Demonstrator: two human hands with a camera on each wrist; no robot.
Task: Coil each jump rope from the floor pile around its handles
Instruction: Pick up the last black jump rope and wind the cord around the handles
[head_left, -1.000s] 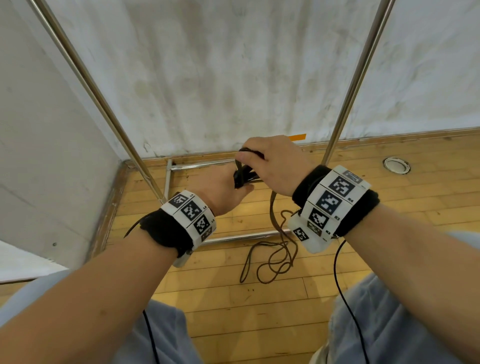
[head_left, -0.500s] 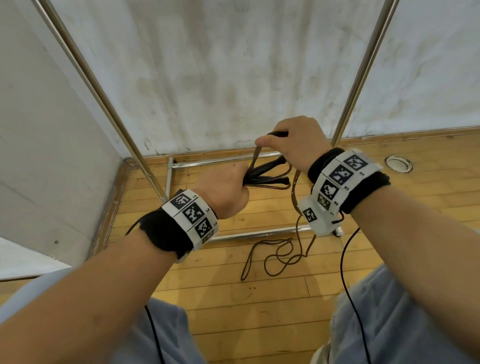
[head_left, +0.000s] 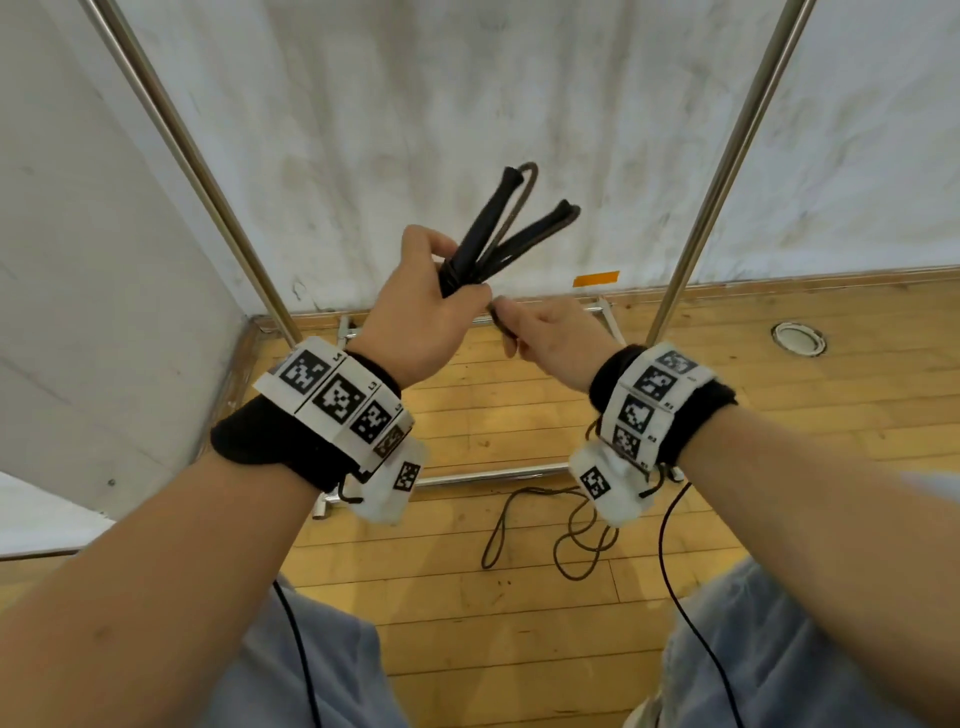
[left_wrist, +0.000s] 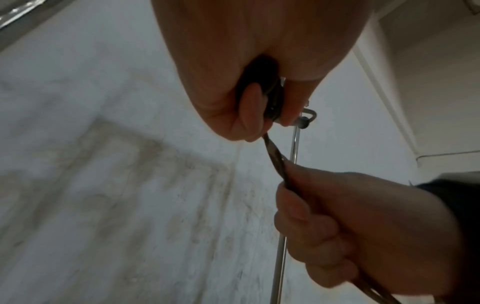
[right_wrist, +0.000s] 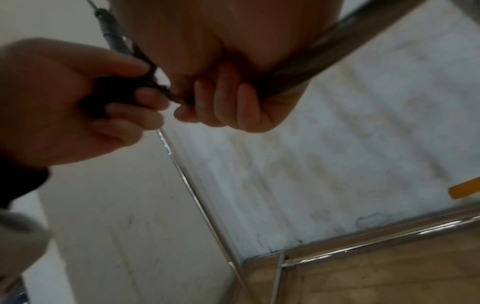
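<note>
While my left hand (head_left: 415, 322) grips the two black handles (head_left: 498, 234) at their base, fanned in a V and raised before the wall (head_left: 519, 104), my right hand (head_left: 558, 338) is fisted round the rope (left_wrist: 272, 156) just beside it. Loose rope loops (head_left: 566, 535) lie on the wooden floor (head_left: 493, 649) below.

The white left wrist band (head_left: 337, 400) shows small marks "L4" and "L3" beside its black squares; the right band's (head_left: 652, 395) marks are too blurry.
</note>
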